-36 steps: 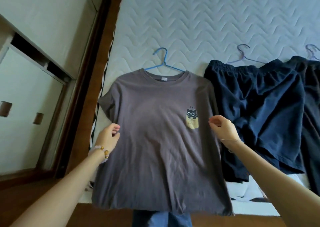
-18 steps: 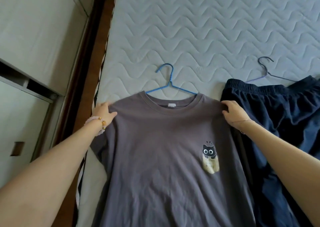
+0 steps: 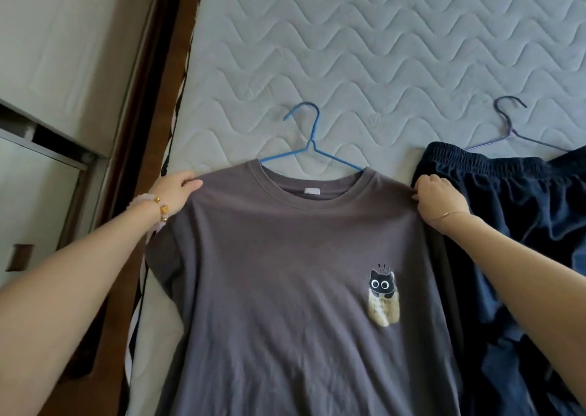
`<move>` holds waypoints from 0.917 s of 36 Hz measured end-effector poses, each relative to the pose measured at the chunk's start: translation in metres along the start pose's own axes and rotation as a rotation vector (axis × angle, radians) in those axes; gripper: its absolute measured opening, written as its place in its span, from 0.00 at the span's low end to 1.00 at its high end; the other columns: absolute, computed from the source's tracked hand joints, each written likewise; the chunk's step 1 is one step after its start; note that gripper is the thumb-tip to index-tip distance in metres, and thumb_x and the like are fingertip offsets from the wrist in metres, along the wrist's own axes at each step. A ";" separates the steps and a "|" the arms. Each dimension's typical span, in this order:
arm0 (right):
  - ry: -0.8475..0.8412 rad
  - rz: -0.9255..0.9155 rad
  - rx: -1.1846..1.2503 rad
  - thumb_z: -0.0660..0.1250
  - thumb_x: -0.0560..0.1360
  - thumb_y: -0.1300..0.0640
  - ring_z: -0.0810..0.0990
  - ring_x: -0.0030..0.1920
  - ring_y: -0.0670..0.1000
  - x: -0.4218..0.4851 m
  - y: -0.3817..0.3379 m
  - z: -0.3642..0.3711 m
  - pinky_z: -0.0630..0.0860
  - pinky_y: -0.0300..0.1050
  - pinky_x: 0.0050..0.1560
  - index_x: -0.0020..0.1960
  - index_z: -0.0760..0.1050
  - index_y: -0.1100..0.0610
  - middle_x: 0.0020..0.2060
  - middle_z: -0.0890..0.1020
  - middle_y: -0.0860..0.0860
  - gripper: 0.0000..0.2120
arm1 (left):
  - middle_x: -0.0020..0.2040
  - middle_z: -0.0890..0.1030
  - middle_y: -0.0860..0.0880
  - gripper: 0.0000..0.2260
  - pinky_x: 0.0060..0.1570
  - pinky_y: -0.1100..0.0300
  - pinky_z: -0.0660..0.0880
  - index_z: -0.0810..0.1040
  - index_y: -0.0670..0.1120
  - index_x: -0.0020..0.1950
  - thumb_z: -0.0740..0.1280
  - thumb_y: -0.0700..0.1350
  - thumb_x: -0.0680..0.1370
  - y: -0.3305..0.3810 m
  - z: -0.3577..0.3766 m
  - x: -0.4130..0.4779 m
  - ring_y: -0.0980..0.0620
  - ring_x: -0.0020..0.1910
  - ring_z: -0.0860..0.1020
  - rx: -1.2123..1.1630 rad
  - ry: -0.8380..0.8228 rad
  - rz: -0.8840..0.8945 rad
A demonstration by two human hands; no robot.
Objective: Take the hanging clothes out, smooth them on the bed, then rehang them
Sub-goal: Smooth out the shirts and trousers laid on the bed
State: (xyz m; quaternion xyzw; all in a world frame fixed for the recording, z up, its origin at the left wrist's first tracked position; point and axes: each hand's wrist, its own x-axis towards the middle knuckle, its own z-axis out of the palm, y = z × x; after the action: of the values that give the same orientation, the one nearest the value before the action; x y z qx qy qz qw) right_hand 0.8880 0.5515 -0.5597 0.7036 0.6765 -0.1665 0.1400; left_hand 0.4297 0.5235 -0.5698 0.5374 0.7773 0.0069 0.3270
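- The grey T-shirt (image 3: 285, 273) lies face up on the quilted mattress (image 3: 364, 50), its collar still threaded on the blue hanger (image 3: 309, 144), whose hook points up the bed.
- 1 second ago both hands were at the shirt's sides at about chest height; half a second ago they had reached the shoulders, and they remain there now.
- The left hand (image 3: 172, 190) pinches the shirt's left shoulder seam, thumb on top and fingers curled under the fabric edge.
- The right hand (image 3: 436, 196) is closed in a loose fist on the right shoulder, gripping the cloth just beside the dark blue shorts (image 3: 513, 225).
- The fabric between the 2 hands looks taut and nearly crease-free, while faint wrinkles show lower down.
- This suggests the smoothing of this garment is close to done, and the shoulder grip is squaring the shirt on the hanger before lifting.
- The shorts to the right lie rumpled with a dark hanger (image 3: 510, 123) at the waistband, so they likely need attention too.
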 end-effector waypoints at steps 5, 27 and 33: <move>0.038 0.039 0.164 0.58 0.79 0.60 0.77 0.50 0.66 0.012 -0.010 -0.017 0.67 0.51 0.44 0.55 0.69 0.60 0.52 0.80 0.63 0.07 | 0.53 0.80 0.37 0.11 0.48 0.54 0.68 0.78 0.40 0.53 0.62 0.47 0.79 -0.001 -0.020 0.016 0.38 0.54 0.76 -0.012 0.164 0.036; 0.169 0.174 0.239 0.64 0.76 0.53 0.77 0.56 0.63 0.075 -0.040 -0.029 0.70 0.51 0.50 0.52 0.77 0.54 0.54 0.81 0.57 0.07 | 0.58 0.80 0.39 0.12 0.56 0.55 0.71 0.77 0.41 0.60 0.61 0.41 0.79 -0.002 -0.055 0.070 0.39 0.58 0.76 -0.100 0.291 -0.078; 0.374 -0.066 0.175 0.63 0.73 0.62 0.70 0.60 0.67 0.057 -0.069 -0.021 0.68 0.60 0.57 0.62 0.71 0.63 0.59 0.73 0.66 0.18 | 0.61 0.78 0.40 0.14 0.61 0.53 0.70 0.76 0.41 0.63 0.62 0.44 0.79 -0.050 -0.053 0.027 0.42 0.62 0.75 -0.296 0.201 -0.211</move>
State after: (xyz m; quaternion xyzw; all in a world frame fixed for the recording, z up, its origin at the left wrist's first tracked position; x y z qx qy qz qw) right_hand 0.8214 0.6146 -0.5630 0.7092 0.6963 -0.0954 -0.0553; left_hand 0.3551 0.5432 -0.5601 0.3955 0.8486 0.1406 0.3220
